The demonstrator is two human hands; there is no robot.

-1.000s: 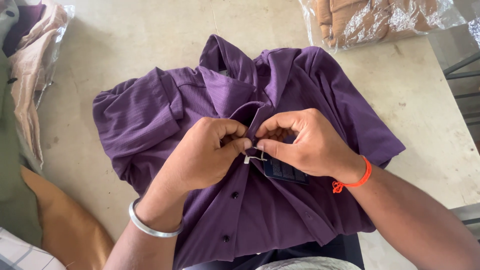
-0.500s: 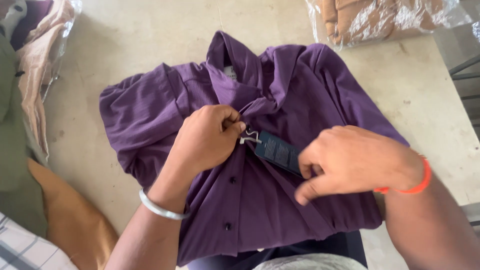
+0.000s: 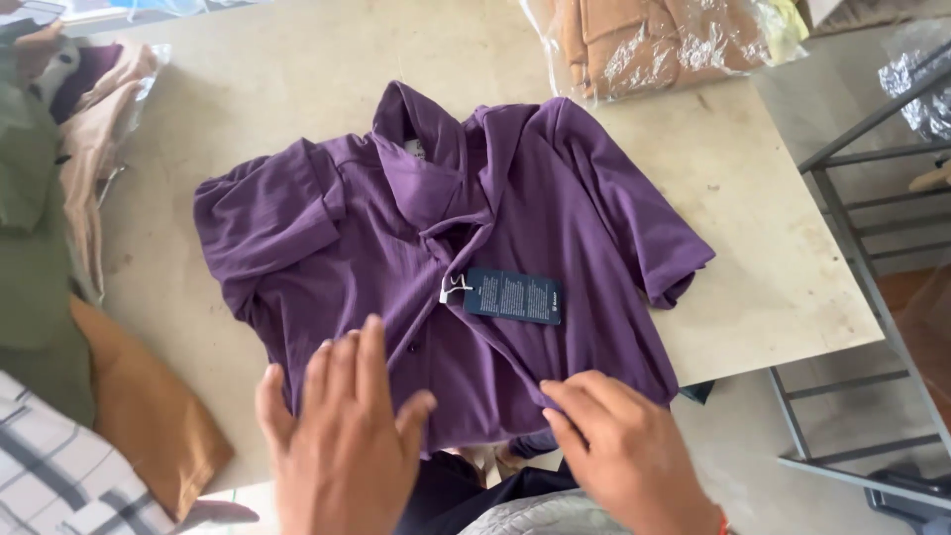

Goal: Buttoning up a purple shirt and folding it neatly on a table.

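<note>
A purple button-up shirt [image 3: 396, 248] lies spread on the pale table [image 3: 753, 248], collar toward the far side. A dark blue hang tag [image 3: 513, 295] on a white string rests on the placket near the middle. My left hand [image 3: 342, 436] lies flat with fingers spread on the lower front of the shirt. My right hand [image 3: 619, 451] rests at the shirt's lower hem, fingers touching the fabric near the table's front edge. Neither hand holds anything.
A clear plastic bag of tan garments [image 3: 654, 40] sits at the back right. Folded clothes in green, beige, brown and plaid [image 3: 59, 297] pile along the left. A grey metal rack [image 3: 872, 297] stands to the right of the table.
Both hands have let go of the tag near the collar and moved down to the shirt's lower part. The tag now lies flat on the placket.
</note>
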